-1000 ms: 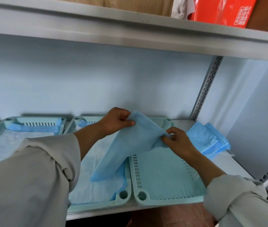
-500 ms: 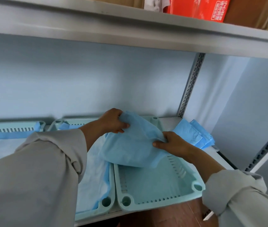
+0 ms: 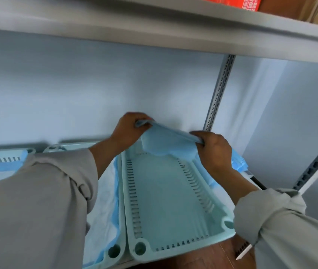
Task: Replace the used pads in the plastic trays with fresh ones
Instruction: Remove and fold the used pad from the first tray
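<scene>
A folded blue pad (image 3: 165, 141) hangs over the far end of the right-hand teal plastic tray (image 3: 165, 193), whose slotted floor is bare. My left hand (image 3: 129, 129) pinches the pad's left top corner near the back wall. My right hand (image 3: 211, 147) grips its right top corner, so the pad's top edge is stretched between them. The middle tray (image 3: 118, 247) holds a white pad with blue edges (image 3: 103, 206). A third tray (image 3: 3, 158) at the far left also holds a pad, mostly hidden behind my left sleeve.
The trays stand side by side on a grey metal shelf, with another shelf board (image 3: 173, 26) close above. A small stack of blue pads (image 3: 238, 164) lies right of the tray, behind my right hand. A slotted upright (image 3: 219, 94) stands at the back right.
Both hands have carried the pad from above the middle of the right tray to its far end and pulled its top edge apart. The camera has moved closer and to the right.
</scene>
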